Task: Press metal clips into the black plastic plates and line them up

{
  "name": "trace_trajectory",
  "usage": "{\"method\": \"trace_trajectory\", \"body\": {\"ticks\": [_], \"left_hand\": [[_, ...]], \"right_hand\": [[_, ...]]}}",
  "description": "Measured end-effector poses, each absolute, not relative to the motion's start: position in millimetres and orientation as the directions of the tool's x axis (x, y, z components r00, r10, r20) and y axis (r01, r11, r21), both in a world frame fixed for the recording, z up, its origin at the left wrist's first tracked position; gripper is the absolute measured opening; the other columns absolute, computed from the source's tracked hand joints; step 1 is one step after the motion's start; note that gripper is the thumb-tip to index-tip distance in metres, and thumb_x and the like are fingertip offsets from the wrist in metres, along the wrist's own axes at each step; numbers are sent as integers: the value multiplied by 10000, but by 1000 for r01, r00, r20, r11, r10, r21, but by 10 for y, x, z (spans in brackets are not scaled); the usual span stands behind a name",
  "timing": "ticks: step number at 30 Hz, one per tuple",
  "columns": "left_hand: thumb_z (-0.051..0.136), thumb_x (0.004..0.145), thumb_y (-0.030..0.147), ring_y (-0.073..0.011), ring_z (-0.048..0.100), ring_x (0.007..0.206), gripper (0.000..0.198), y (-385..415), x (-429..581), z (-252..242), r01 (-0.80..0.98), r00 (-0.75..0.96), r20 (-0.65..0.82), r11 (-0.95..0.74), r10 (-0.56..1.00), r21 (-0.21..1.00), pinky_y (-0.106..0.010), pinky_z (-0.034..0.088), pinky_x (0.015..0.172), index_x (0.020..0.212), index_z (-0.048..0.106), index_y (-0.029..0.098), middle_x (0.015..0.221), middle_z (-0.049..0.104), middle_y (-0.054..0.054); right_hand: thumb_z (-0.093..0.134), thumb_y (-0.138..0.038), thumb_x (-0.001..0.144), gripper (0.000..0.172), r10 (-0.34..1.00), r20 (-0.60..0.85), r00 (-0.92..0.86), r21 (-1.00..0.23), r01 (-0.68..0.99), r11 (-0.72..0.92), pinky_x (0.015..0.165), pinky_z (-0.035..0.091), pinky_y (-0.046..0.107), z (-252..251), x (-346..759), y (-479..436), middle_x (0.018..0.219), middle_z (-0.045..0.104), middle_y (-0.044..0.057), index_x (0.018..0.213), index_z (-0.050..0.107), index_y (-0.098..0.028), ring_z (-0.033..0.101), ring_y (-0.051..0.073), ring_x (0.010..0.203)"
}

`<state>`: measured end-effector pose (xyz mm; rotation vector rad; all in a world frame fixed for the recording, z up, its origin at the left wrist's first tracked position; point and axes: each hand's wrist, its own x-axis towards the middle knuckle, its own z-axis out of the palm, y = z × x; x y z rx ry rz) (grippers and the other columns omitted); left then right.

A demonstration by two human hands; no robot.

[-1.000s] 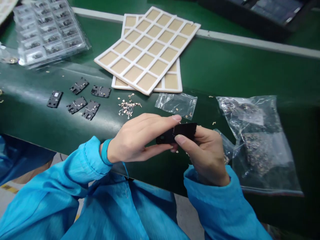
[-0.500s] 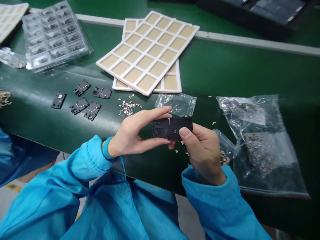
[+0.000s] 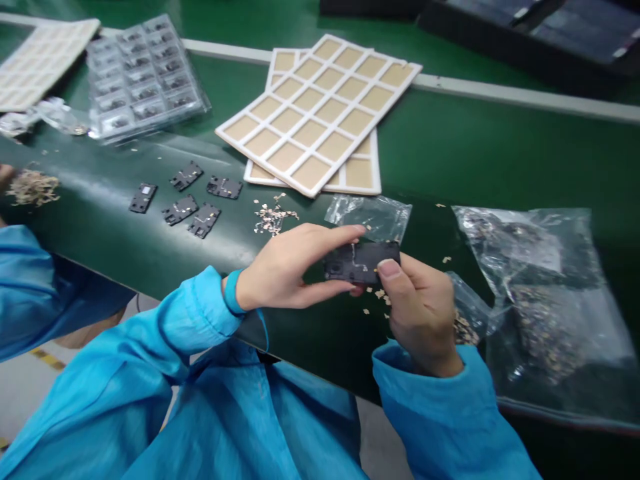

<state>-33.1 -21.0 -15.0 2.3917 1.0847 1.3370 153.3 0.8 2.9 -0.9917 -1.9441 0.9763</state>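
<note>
Between my two hands is a flat black plastic phone part (image 3: 363, 262) with thin metallic lines, held above the green table. My left hand (image 3: 295, 267) grips its left end, thumb and fingers along opposite long edges. My right hand (image 3: 425, 307) pinches the right end, the thumb lying on its face. Left of my hands lies a small pile of metal pieces (image 3: 273, 219). Farther left are several similar black parts (image 3: 204, 220). Behind the held part lies a clear plastic bag (image 3: 370, 217), and loose bits (image 3: 380, 295) are scattered below it.
Two white-framed grid trays (image 3: 320, 120) overlap at the back. A clear compartment tray (image 3: 147, 80) stands left of them. On the right lie bags of small parts (image 3: 550, 327). A neighbour's blue sleeve (image 3: 30, 287) and a tan pile (image 3: 35, 187) are at the far left.
The view has shifted left, so everything appears farther right. Both hands keep their hold on the black part, and the right thumb is still on its face.
</note>
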Motion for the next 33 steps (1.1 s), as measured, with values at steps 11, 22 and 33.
{"method": "trace_trajectory", "body": {"ticks": [11, 22, 33], "left_hand": [[464, 948, 409, -195, 646, 883, 406, -361, -580, -306, 799, 392, 446, -538, 805, 269, -321, 505, 766, 1189, 534, 90, 995, 702, -121], [535, 870, 351, -281, 594, 1057, 351, -329, -2196, -202, 803, -594, 285, 578, 753, 145, -386, 441, 912, 1151, 622, 160, 1097, 694, -119], [428, 864, 499, -304, 598, 864, 448, -87, -2289, 35, 926, -376, 352, 350, 857, 139, -431, 477, 723, 746, 659, 134, 910, 698, -128]], "right_hand": [[266, -481, 1018, 601, 706, 482, -519, -291, 666, 687, 457, 286, 261, -135, 1539, 48, 543, 613, 31, 638, 615, -174, 520, 146, 461], [333, -473, 1009, 544, 650, 509, -564, -271, 612, 743, 499, 310, 282, -121, 1510, 28, 627, 674, 36, 694, 665, -179, 550, 156, 485], [445, -488, 974, 457, 778, 308, -547, -309, 716, 626, 566, 307, 288, -114, 1447, 9, 705, 696, 32, 722, 663, -175, 618, 150, 622]]}}
